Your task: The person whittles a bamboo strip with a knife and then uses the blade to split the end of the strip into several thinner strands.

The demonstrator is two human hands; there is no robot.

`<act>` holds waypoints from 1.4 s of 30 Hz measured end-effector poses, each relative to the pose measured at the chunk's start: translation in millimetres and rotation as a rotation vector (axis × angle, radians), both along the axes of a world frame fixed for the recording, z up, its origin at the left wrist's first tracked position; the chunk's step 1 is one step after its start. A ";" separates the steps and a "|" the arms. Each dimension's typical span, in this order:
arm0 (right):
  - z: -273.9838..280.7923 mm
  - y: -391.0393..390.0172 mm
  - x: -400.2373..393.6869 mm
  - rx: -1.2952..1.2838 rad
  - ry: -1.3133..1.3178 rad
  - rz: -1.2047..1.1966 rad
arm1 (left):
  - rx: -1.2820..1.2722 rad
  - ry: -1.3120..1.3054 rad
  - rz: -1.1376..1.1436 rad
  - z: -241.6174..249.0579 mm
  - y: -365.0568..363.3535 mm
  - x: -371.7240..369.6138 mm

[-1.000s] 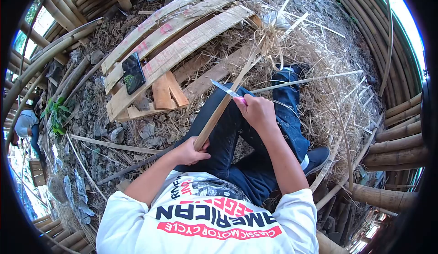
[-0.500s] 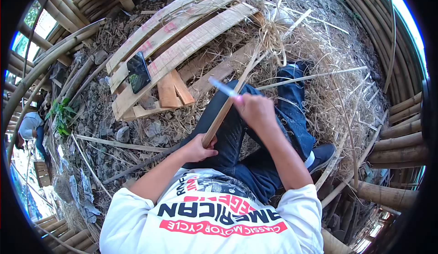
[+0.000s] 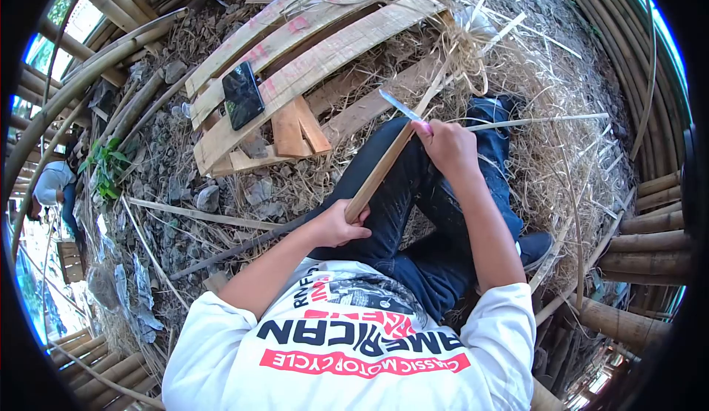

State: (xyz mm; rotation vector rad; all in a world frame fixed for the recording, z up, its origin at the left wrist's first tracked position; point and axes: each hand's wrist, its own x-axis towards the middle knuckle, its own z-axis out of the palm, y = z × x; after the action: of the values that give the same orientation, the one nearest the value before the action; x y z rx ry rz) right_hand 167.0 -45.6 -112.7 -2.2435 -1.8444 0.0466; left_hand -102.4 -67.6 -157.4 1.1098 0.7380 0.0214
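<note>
My left hand (image 3: 339,223) is closed around the near end of a long bamboo strip (image 3: 382,166), just above my lap. The strip slants up and away to the right, over my leg. In my right hand (image 3: 448,147) is a knife (image 3: 399,106), its pale blade pointing up and left across the strip. A bit of pink shows at the base of the blade; the rest of the handle is hidden by my fingers. Beyond the blade, the strip's far end runs toward a tangle of thin shavings (image 3: 464,53).
A wooden pallet (image 3: 325,49) lies ahead on the left, with a dark phone (image 3: 243,96) on it. Shavings (image 3: 546,160) cover the ground at right. Bamboo poles (image 3: 650,241) line the sides. Another person (image 3: 55,189) is at far left.
My right hand and the knife have moved a little up and right relative to my legs, farther along the strip. My left hand keeps its grip. The whole view has shifted slightly.
</note>
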 end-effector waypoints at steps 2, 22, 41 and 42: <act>3.2 -4.0 -3.3 0.026 0.028 0.002 | 0.002 0.008 -0.014 -0.6 -1.6 -2.4; 6.1 -40.2 -43.5 -0.105 0.073 0.225 | 0.253 0.007 0.021 -9.8 -7.4 5.0; 12.9 -22.6 -1.9 0.050 0.028 0.086 | 0.401 0.016 0.074 -4.7 -20.1 8.8; 19.0 -12.1 13.9 -0.029 -0.014 -0.003 | 0.404 -0.003 0.071 -6.5 -19.8 8.3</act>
State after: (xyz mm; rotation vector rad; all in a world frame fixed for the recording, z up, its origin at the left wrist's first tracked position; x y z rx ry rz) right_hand 180.9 -57.7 -93.7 -2.2722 -1.8588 0.0580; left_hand -94.1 -87.3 -163.9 1.4658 0.7901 0.2406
